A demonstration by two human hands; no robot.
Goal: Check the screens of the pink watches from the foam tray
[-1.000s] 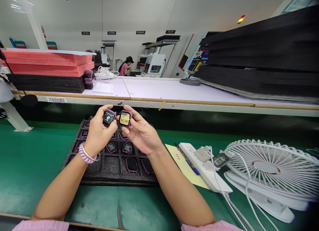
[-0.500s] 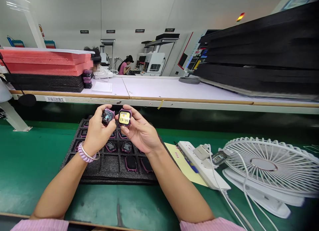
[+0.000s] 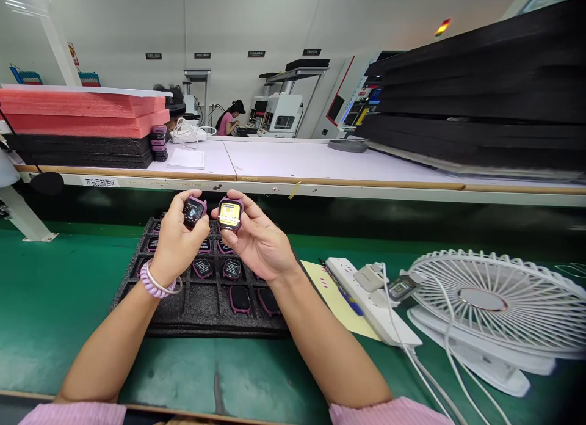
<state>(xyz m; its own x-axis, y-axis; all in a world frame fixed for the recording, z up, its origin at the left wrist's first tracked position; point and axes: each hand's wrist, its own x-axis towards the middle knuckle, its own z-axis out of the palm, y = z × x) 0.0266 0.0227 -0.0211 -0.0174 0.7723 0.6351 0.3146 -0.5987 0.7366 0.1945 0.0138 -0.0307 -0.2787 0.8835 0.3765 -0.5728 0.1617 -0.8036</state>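
White fan (image 3: 483, 299), power strip (image 3: 368, 301), yellow paper (image 3: 355, 325), pink foam stack (image 3: 82, 112)

Left hand (image 3: 176, 251): we pinch, back uppermost
Right hand (image 3: 263, 247): we grip, palm showing
Forearms (image 3: 329, 336): we slant both inward

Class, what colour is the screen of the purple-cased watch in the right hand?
Mostly yellow; the rounded-square watch screen shows best in the head view.
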